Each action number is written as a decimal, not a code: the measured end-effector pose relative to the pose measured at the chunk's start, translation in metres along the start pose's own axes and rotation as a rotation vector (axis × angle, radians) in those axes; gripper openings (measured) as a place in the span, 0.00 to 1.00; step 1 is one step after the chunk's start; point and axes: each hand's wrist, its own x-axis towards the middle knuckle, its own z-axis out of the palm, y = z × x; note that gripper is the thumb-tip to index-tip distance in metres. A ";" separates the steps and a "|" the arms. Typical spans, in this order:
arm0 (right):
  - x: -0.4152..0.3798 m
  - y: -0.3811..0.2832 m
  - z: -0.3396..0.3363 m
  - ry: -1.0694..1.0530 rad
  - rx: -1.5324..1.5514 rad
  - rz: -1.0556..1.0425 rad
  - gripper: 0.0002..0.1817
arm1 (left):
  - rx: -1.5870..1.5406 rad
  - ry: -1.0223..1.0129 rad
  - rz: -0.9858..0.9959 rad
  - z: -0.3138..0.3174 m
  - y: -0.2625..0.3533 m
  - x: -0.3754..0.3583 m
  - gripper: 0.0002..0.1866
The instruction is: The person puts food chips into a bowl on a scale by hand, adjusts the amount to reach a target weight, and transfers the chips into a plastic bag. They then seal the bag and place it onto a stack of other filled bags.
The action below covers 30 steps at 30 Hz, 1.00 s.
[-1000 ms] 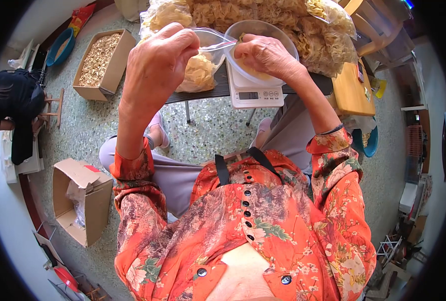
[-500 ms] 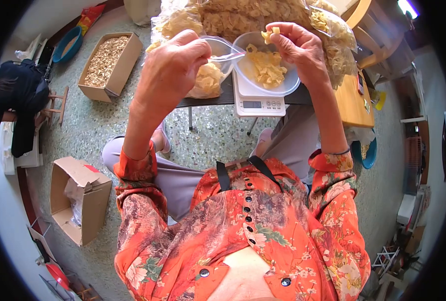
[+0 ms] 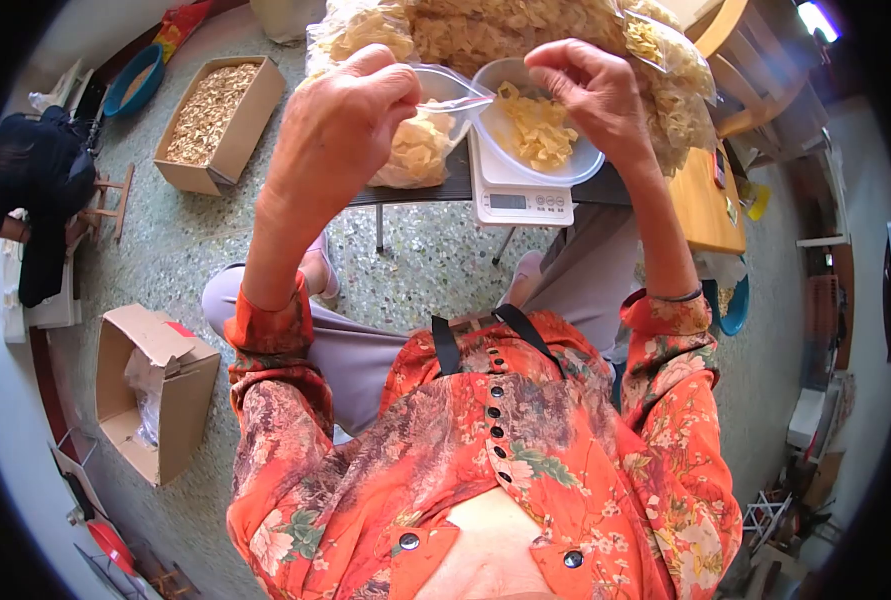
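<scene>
Terrazzo floor; left hand pinches crinkly bag.

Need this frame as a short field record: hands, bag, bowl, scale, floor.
left hand: pinches the rim of the clear plastic bag of pale yellow chips
right hand: fingers closed, above the clear plastic bowl; contents cannot tell
bowl: holds yellow chips, sits on the white digital scale
floor: open cardboard box of tan pieces; brown cardboard box on its side

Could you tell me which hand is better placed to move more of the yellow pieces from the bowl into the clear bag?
Right: the right hand hovers over the bowl, while the left hand holds the bag.
</scene>
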 end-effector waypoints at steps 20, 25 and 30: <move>-0.014 0.060 0.001 -0.322 -0.153 0.115 0.06 | 0.007 -0.035 -0.027 0.002 -0.001 0.001 0.04; -0.026 0.052 -0.006 -0.414 -0.345 -0.022 0.11 | 0.027 -0.038 -0.011 0.003 -0.001 0.001 0.04; -0.022 0.052 0.010 -0.526 -0.511 0.016 0.13 | 0.018 -0.043 -0.014 0.003 0.000 0.002 0.04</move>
